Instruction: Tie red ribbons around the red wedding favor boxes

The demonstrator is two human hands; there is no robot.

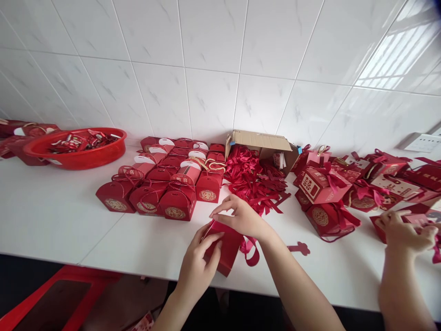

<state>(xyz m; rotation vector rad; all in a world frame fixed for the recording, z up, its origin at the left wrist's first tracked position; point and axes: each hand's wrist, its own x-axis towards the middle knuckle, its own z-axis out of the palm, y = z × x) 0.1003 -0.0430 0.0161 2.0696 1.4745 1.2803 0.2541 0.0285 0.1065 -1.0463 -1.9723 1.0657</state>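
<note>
A red paper gift box (225,250) lies tilted near the table's front edge, between my hands. My left hand (201,257) holds its left side, the fingers laid over the red face. From above, my right hand (237,217) reaches across the box, thumb and fingertips pinched at its upper left edge; that edge is partly hidden by the fingers. A loop of red ribbon (252,255) hangs at the box's right side, below my right wrist. Just beyond my hands, a heap of red ribbons (243,165) spills from a cardboard carton (260,139).
Rows of closed red gift boxes (179,204) stand left of the carton. Farther left is a red basin (89,158) of small packets. Ribboned boxes (325,184) pile up at right, where another person's hand (404,232) works. A flower-ended red piece (301,248) lies on the table.
</note>
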